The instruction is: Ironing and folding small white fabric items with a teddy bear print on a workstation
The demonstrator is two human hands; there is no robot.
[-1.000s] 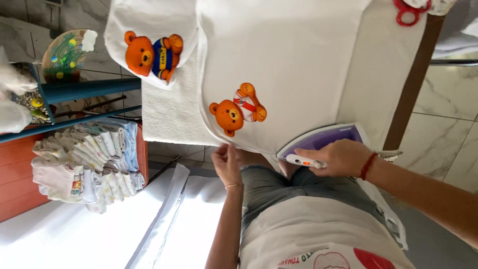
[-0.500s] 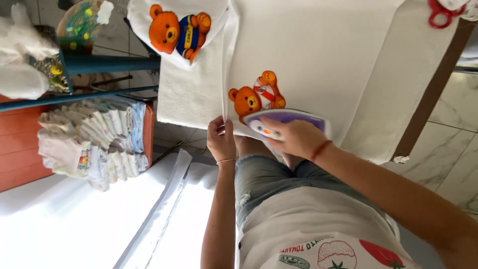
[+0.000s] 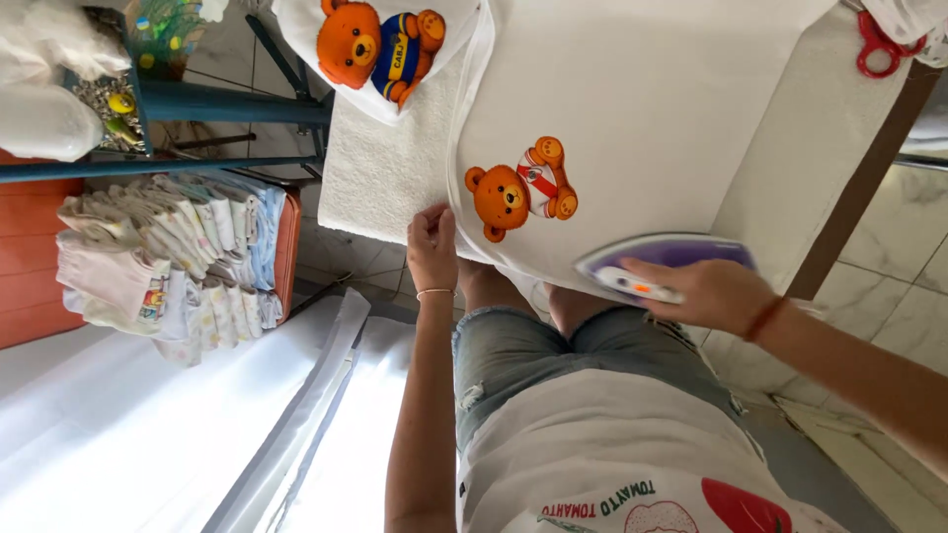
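Seen from the head camera, the only view, the right hand [image 3: 716, 293] is closed around the handle of a purple and white iron [image 3: 664, 259], its grip wrapped fully over the top so that the sole rests on the near edge of a white cloth [image 3: 642, 109] spread across the bench [image 3: 820, 148]. Just beside that grip, toward the person's left, the cloth carries a printed orange bear [image 3: 520, 190] in a red and white shirt. The left hand [image 3: 433, 247] pinches the cloth's near left edge, fingers curled onto the fabric, holding it flat against a white towel [image 3: 380, 168] that lies under it. Beyond the left grip a second white piece with a bear in blue and yellow [image 3: 380, 41] lies at the far side. By its look the iron is rigid and fairly heavy, hot underneath, and best held only by its handle as it is now; the cloth seems thin, soft and limp, likely to wrinkle or slide unless held at an edge. Well to the left of both grips, an orange crate [image 3: 288, 247] holds a row of folded pale cloths [image 3: 168, 262] packed side by side, and a blue shelf frame [image 3: 197, 99] above it carries small items too unclear to name. Red scissors [image 3: 879, 44] lie far beyond the right grip.
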